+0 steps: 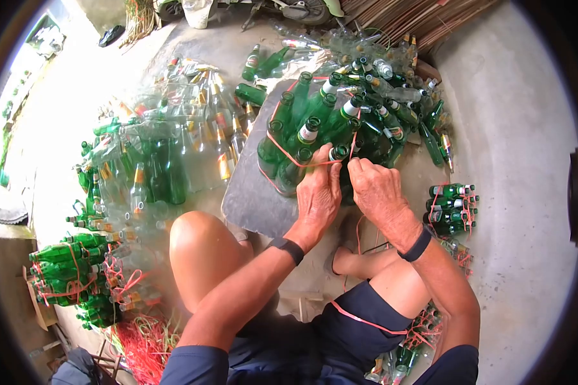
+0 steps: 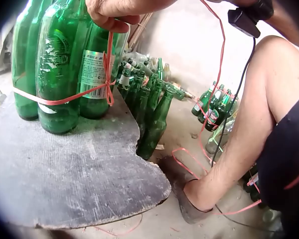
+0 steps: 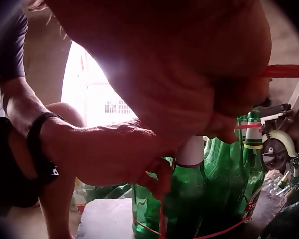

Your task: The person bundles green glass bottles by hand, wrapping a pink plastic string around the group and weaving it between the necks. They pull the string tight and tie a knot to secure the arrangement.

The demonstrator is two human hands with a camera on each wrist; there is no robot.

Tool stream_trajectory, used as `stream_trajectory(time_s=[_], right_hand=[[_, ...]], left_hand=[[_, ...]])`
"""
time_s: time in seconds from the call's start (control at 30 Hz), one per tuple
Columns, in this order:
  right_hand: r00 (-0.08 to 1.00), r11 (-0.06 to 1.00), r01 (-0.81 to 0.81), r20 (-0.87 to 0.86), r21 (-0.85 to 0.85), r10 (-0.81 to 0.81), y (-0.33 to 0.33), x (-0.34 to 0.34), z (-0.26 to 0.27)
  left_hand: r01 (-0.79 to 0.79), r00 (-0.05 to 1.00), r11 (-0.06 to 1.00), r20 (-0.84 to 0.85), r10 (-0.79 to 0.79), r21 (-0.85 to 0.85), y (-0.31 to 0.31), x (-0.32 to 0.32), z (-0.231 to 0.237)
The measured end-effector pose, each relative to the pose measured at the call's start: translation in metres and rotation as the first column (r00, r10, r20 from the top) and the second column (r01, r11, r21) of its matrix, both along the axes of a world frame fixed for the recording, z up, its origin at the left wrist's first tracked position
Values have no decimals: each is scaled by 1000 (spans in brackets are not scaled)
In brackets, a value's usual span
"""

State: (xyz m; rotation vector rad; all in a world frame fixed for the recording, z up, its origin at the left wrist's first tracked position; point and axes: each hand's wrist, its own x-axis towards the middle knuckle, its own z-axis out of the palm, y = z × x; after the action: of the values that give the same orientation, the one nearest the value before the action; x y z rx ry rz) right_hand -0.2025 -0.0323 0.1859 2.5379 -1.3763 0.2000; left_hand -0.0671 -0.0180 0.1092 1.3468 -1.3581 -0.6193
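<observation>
Green bottles (image 1: 308, 131) stand upright in a cluster on a dark board (image 1: 257, 205). Pink string (image 1: 281, 149) loops round their necks; in the left wrist view another band (image 2: 60, 101) circles them lower down, with a knot at one bottle. The left hand (image 1: 320, 196) pinches the string beside the near bottle necks, its fingers against the glass. Just to its right, the right hand (image 1: 380, 192) grips the string with curled fingers. Seen from the right wrist, the right hand (image 3: 189, 74) covers much of the view, above the left hand (image 3: 109, 152).
Loose green and clear bottles (image 1: 167, 160) crowd the floor at left and behind the board. Tied bottle bundles (image 1: 453, 208) lie at right and at lower left (image 1: 64, 269). A pile of pink string (image 1: 144, 343) lies at lower left. The person's knees flank the board's near end.
</observation>
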Motion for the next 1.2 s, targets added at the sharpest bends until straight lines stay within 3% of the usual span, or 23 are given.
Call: stream_trajectory(time_s=[0.17,0.33,0.63,0.73,0.87,0.97,1.03,1.2], right_hand=[[998,999,-38,-53,8,38,8,6,4],[995,998,-62,76,33,60,15,12,3],[987,987,-145,76,75,139,12,28,18],[976,972,-214,61,94,209,1,30,27],[956,942,-292,21,164,292,-19,30,39],[933,928,-332,-89,170,350,-33,33,41],[917,910,-370,-86,189,391,-43,35,47],[909,877,-398,-15,269,417,-57,36,51]], left_hand=[[1,1000,1000,3,-1,14,0,0,1],[24,1000,998,-7,-24,63,0,0,4],[55,997,998,-46,-53,30,2,2,7],[80,997,996,8,-80,-32,1,3,0],[91,996,995,-12,-90,41,0,2,-10],[68,997,997,-24,-68,-22,-1,0,-17],[92,996,994,-4,-92,59,1,1,-14],[51,999,998,11,-51,45,1,1,-11]])
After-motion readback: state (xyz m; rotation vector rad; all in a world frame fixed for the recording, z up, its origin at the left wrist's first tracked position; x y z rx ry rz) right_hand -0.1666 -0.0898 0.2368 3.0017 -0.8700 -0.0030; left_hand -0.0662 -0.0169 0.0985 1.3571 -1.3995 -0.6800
